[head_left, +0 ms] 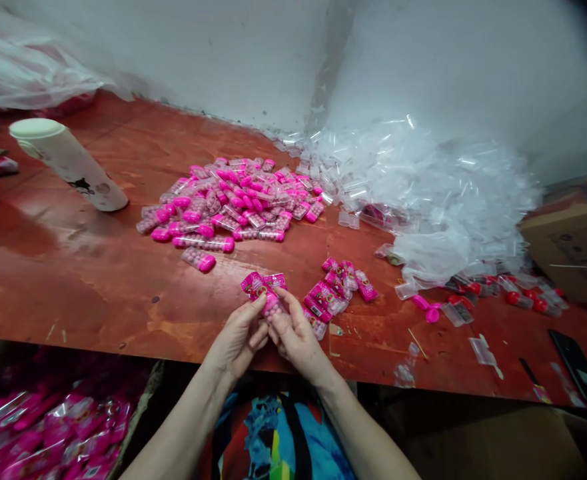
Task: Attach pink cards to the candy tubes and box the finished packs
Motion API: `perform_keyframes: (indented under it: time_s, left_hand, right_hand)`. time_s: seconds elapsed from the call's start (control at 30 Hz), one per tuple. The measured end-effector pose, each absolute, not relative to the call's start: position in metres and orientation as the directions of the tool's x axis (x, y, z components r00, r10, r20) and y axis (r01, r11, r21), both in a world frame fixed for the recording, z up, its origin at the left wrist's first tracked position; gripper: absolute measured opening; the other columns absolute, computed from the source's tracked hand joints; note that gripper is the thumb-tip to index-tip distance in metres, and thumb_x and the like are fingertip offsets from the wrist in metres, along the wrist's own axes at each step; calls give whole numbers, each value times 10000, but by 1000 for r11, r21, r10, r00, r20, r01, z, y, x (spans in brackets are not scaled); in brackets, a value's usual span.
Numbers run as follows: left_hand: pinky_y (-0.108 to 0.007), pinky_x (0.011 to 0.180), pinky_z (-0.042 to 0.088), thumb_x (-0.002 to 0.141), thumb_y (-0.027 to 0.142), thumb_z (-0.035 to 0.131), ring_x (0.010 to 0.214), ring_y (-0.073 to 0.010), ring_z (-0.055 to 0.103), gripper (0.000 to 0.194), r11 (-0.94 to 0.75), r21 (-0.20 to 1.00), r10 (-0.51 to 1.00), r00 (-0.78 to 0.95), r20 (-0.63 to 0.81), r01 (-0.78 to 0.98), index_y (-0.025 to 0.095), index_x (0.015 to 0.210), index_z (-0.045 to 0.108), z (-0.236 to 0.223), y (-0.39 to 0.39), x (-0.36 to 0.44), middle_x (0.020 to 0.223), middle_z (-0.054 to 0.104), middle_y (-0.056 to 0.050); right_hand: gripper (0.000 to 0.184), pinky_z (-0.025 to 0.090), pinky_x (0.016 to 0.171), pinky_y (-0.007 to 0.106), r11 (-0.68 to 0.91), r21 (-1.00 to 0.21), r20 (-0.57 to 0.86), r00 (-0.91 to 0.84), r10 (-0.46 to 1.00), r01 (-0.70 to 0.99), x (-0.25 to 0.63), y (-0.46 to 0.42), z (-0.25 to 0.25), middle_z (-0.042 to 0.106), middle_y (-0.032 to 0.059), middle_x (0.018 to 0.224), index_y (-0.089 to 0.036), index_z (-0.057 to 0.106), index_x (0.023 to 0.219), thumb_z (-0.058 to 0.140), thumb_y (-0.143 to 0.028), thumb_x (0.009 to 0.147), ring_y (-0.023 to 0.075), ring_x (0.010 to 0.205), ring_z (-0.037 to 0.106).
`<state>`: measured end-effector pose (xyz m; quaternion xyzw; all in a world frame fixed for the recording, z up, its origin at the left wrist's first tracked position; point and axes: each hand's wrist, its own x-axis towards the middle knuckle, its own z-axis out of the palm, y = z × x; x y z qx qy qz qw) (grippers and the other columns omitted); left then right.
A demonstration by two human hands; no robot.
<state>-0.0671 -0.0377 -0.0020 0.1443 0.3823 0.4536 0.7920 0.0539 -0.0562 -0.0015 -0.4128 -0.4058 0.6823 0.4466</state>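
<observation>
Near the table's front edge, my left hand (243,335) and my right hand (296,331) meet around a small candy packet (272,304). It has a printed pink wrapper at the top and pink candy balls showing through its clear lower part. My left thumb presses on the printed part, and my right fingers grip the clear side. The packet's lower end is hidden by my fingers. Several printed pink packets (326,298) lie just to the right of my hands. Farther back is a heap of clear candy tubes with pink caps (238,193).
A big pile of clear plastic tubes (413,193) leans on the wall at right. A pale bottle (68,163) stands at left. Red-capped tubes (523,293), a cardboard box (573,247) and a phone (576,363) are at right. Below left, a box holds pink packets (58,427).
</observation>
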Motion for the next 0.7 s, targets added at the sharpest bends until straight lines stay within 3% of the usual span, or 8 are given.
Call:
perform_keyframes:
  time_s: [0.1, 0.27, 0.33, 0.43, 0.5, 0.53, 0.6, 0.7]
  left_hand:
    - [-170, 387, 208, 846, 370, 671, 344, -11, 228, 250, 539, 573, 835, 302, -461, -618, 139, 779, 605, 0, -38, -68, 471, 451, 83]
    - [-169, 382, 195, 848, 389, 660, 343, 0, 249, 284, 569, 606, 822, 364, -438, -556, 113, 789, 635, 3, -43, -69, 563, 586, 12]
    - [-170, 392, 215, 853, 401, 653, 352, -4, 268, 300, 562, 619, 827, 359, -432, -549, 113, 771, 634, 3, -46, -69, 562, 586, 6]
    - [-180, 396, 225, 847, 432, 654, 351, -18, 253, 317, 591, 598, 807, 375, -457, -541, 118, 801, 650, 0, -47, -69, 483, 498, 46]
    - [-185, 387, 213, 837, 447, 661, 346, -21, 235, 328, 611, 587, 791, 377, -483, -531, 119, 828, 657, -2, -46, -70, 465, 467, 61]
    - [-185, 386, 212, 835, 448, 663, 346, -21, 230, 324, 607, 587, 793, 360, -491, -536, 124, 824, 652, -3, -45, -70, 466, 464, 64]
    - [-181, 391, 226, 835, 441, 666, 350, -21, 232, 308, 578, 591, 811, 314, -493, -563, 139, 787, 629, -4, -43, -72, 463, 454, 72]
    - [-172, 393, 241, 826, 443, 677, 347, -23, 241, 323, 561, 588, 821, 301, -485, -583, 147, 726, 594, -5, -41, -72, 433, 416, 82]
  right_hand:
    - [503, 325, 495, 191, -195, -944, -148, -189, 971, -264, 53, -58, -2, 446, -48, 706, -256, 422, 1356, 574, -447, 917, 82, 542, 396]
    - [550, 193, 372, 159, -390, -853, -261, -364, 894, -347, 60, -58, 0, 415, -91, 634, -292, 287, 1432, 499, -449, 950, 54, 403, 205]
    - [541, 235, 375, 161, -363, -888, -250, -367, 896, -282, 63, -58, 0, 428, -85, 643, -290, 310, 1431, 491, -456, 949, 56, 399, 241]
    - [477, 473, 605, 237, -123, -991, -108, -214, 971, -59, 63, -57, -1, 546, -1, 832, -289, 434, 1379, 533, -422, 932, 125, 675, 553]
    - [438, 490, 811, 303, -8, -999, -13, -158, 987, 36, 61, -57, -2, 566, 49, 1043, -289, 486, 1343, 554, -393, 923, 179, 958, 581]
    - [430, 489, 824, 310, -9, -1000, -12, -166, 986, 23, 60, -56, -3, 565, 52, 1061, -286, 491, 1336, 552, -393, 925, 183, 971, 578]
    - [440, 495, 678, 267, -115, -989, -93, -220, 971, -89, 57, -56, -5, 564, 15, 886, -275, 460, 1349, 532, -414, 937, 143, 754, 577]
    - [497, 374, 451, 193, -297, -931, -222, -316, 922, -211, 55, -59, -7, 430, -76, 634, -274, 350, 1413, 471, -450, 964, 87, 450, 388]
